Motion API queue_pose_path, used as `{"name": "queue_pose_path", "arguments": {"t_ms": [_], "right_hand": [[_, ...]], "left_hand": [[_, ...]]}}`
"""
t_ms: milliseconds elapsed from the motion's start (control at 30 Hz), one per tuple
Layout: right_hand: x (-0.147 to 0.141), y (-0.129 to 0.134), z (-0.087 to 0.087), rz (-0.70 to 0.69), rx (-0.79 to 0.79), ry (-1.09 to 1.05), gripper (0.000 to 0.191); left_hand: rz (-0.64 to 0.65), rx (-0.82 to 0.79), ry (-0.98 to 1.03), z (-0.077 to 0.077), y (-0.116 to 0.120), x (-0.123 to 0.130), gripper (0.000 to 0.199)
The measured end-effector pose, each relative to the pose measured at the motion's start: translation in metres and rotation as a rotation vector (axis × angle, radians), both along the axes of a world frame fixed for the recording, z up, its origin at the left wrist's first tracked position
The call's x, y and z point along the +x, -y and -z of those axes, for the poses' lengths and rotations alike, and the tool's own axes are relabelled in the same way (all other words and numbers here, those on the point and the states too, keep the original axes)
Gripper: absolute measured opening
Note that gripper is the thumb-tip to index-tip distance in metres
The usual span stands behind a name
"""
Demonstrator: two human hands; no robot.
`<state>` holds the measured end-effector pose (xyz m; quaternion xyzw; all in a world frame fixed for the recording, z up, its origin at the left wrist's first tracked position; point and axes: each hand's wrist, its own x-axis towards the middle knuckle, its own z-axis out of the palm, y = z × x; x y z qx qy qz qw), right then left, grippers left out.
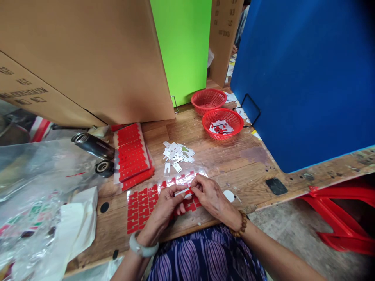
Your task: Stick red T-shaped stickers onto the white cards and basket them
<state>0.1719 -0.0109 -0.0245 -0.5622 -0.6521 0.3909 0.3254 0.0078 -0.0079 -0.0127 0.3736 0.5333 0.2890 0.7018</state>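
Note:
Over the front edge of the table, my left hand (167, 203) grips a small white slotted-looking piece (182, 191) between thumb and fingers. My right hand (213, 198) is closed in a pinch at the right end of that piece. What its fingertips hold, if anything, is too small to make out. Beneath both hands lies a clear sheet of red stickers (143, 208), partly covered by them. Just beyond is a loose pile of white cut-out pieces (176, 151), some with a slot at one end.
Stacked red sheets (130, 150) lie at left, beside a dark flask (93, 145) and its cap (104, 168). A red basket (240, 124) holds white and red pieces; another basket (208, 93) stands behind. Cardboard (117, 58), green (184, 47) and blue panels (307, 78) rise around the table.

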Motion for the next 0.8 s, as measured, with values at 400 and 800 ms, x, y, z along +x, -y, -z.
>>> {"name": "queue_pose_path", "arguments": {"t_ms": [400, 800], "right_hand": [[0.005, -0.009, 0.011, 0.025, -0.032, -0.060, 0.013], [0.018, -0.026, 0.002, -0.219, -0.474, -0.349, 0.021]], "left_hand": [[-0.011, 0.037, -0.061, 0.008, 0.003, 0.000, 0.042], [0.102, 0.135, -0.165, 0.005, -0.006, -0.002, 0.033]]}}
